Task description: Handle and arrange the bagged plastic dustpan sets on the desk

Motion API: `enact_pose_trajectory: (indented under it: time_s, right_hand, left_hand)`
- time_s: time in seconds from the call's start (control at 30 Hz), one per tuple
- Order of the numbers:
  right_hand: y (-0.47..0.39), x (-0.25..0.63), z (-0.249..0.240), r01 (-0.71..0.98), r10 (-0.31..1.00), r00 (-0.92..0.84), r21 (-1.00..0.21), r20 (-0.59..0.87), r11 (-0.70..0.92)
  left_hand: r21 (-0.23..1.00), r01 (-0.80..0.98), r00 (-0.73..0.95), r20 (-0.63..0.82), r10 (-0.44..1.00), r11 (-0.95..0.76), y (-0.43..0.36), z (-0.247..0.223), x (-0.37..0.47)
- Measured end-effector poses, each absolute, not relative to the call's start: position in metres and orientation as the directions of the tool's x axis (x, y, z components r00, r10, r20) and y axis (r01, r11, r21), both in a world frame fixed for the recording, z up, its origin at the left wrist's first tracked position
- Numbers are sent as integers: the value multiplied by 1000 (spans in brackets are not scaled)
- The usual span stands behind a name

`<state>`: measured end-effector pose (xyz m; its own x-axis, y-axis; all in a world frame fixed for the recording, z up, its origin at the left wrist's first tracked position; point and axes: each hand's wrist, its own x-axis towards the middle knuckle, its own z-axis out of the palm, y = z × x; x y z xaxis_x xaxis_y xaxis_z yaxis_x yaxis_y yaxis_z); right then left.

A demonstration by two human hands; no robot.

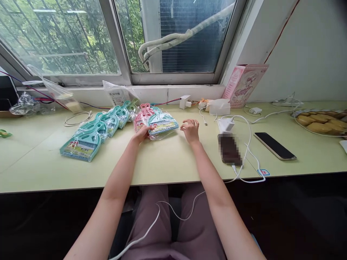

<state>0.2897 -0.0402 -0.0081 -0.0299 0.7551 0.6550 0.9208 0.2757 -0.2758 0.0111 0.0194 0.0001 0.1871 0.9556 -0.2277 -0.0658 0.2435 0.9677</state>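
Note:
A teal mini dustpan-and-brush set (164,124) in clear plastic wrap lies in front of me, its handle pointing away. My left hand (143,133) grips its left edge, the thumb resting on top. Just off its right corner is my right hand (190,130), fingers bent and slightly apart; I see nothing in them. A pink dustpan set (143,113) lies beside and partly under the teal one. To the left, several wrapped teal dustpan sets (84,144) overlap in a slanting row. At the far end of that row, a green handle (132,104) shows.
A phone (230,150) with a white cable and another phone (275,146) lie to the right. Behind are a white charger (185,102), a tissue pack (219,107) and a pink box (245,85). A woven tray (300,122) holds yellowish food. The table's front edge (168,184) crosses above my lap.

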Motion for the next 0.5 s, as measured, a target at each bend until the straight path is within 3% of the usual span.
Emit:
enact_pose_trajectory:
  time_s: [0.27, 0.5]
  right_hand:
    - [-32, 285, -6, 805, 700, -12, -408, 714, 430]
    - [-38, 282, -5, 790, 628, 106, -449, 771, 418]
  left_hand:
    - [979, 42, 372, -199, 907, 198, 8, 2, 14]
    - [986, 39, 445, -164, 880, 165, 7, -1, 25]
